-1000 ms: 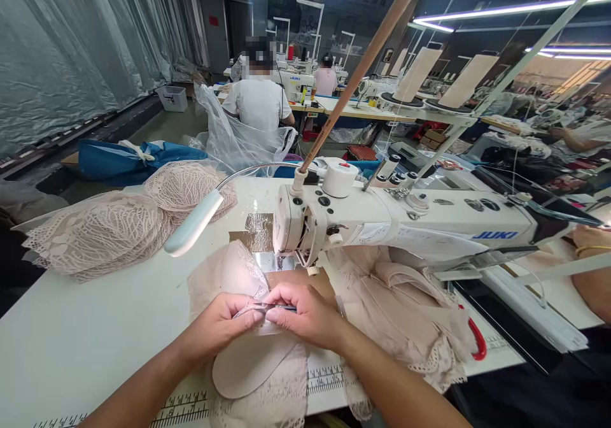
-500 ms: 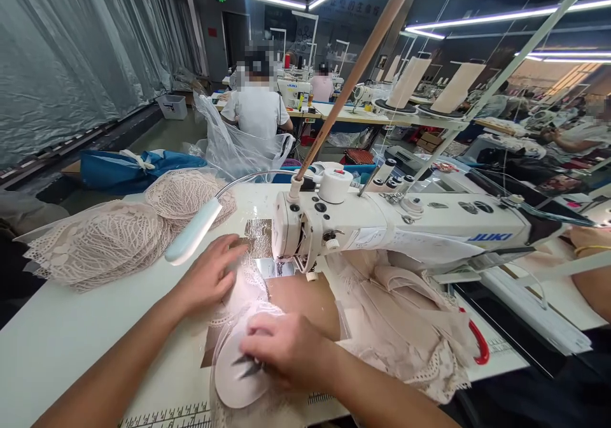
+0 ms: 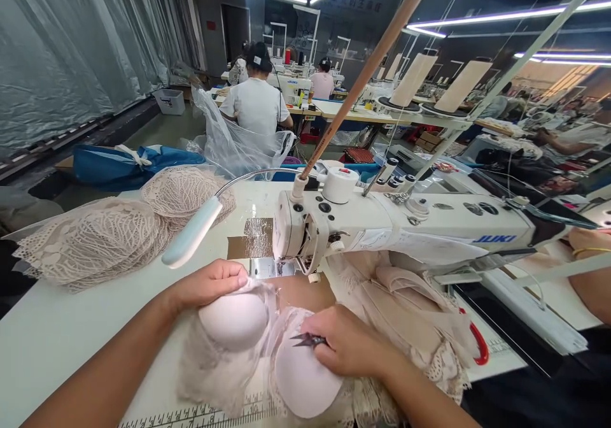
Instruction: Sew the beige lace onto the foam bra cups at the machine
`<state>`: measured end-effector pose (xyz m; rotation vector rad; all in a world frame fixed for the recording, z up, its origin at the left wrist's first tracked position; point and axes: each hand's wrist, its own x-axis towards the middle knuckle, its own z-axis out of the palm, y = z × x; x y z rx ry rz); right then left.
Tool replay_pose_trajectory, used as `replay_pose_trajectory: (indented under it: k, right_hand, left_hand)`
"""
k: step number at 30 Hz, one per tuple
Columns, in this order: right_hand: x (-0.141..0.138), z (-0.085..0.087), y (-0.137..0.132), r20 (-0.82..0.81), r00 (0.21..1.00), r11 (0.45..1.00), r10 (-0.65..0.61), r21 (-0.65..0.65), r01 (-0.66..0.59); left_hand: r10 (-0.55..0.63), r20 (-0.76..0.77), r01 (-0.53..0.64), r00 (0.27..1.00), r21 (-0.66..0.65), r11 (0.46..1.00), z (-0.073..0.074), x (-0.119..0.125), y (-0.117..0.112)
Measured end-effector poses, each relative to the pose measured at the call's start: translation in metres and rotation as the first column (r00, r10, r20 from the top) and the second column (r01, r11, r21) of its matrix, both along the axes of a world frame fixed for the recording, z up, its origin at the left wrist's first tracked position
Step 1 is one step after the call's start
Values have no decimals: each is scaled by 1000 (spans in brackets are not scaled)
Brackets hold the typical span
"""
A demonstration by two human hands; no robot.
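Observation:
A pale pink lace bra [image 3: 235, 321] with two padded cups lies in front of the sewing machine [image 3: 305, 230]. My left hand [image 3: 214, 281] pinches the upper edge of its left cup, fingers closed on the fabric. My right hand [image 3: 341, 342] is closed around small dark thread snips [image 3: 305, 340], whose blades point left over the right cup [image 3: 305, 380]. The right fingertips also rest at that cup's upper edge; whether they grip the fabric I cannot tell. The needle area stands just beyond the bra, lit by the machine lamp [image 3: 193, 234].
Stacked lace cups [image 3: 100, 240] lie on the left of the table. Beige fabric pieces [image 3: 396, 307] are heaped right of the bra, beside a red curved handle [image 3: 477, 339]. A wooden pole [image 3: 367, 78] rises from the machine head. A person [image 3: 258, 103] sits ahead.
The bra has been drawn toward me and spread, so both cups now show. My left hand has gone from lying flat to pinching the edge. My right hand moved right with the snips.

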<state>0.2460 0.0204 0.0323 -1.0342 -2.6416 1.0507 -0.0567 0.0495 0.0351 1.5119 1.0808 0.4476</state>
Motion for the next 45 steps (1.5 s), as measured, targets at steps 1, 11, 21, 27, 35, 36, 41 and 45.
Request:
replay_pose_trajectory:
  k: [1, 11, 21, 27, 35, 36, 41, 45]
  right_hand:
    - [0, 1, 1, -39, 998, 997, -48, -66, 46]
    - [-73, -4, 11, -369, 845, 879, -387, -424, 217]
    - [-70, -13, 10, -413, 835, 903, -363, -377, 206]
    - [-56, -11, 16, -444, 826, 925, -348, -305, 227]
    - [-41, -15, 24, -407, 858, 935, -314, -287, 206]
    - [-42, -15, 24, -378, 865, 927, -330, -302, 221]
    - [-50, -9, 18, -346, 868, 910, -355, -343, 235]
    - [-57, -3, 14, -327, 874, 911, -360, -325, 253]
  left_hand:
    - [-34, 16, 35, 999, -57, 998, 3, 0, 0]
    - [-197, 93, 214, 976, -252, 944, 15, 10, 3]
    - [-45, -48, 48, 998, 58, 997, 9, 23, -20]
    - [81, 193, -53, 978, -147, 988, -14, 31, -23]
    - [153, 285, -83, 946, -246, 966, -13, 33, -26]
    - [150, 288, -78, 946, -246, 966, -13, 34, -26]
    - [142, 310, -51, 940, -283, 958, -14, 40, -26]
    - [144, 319, -45, 937, -298, 954, -16, 41, -25]
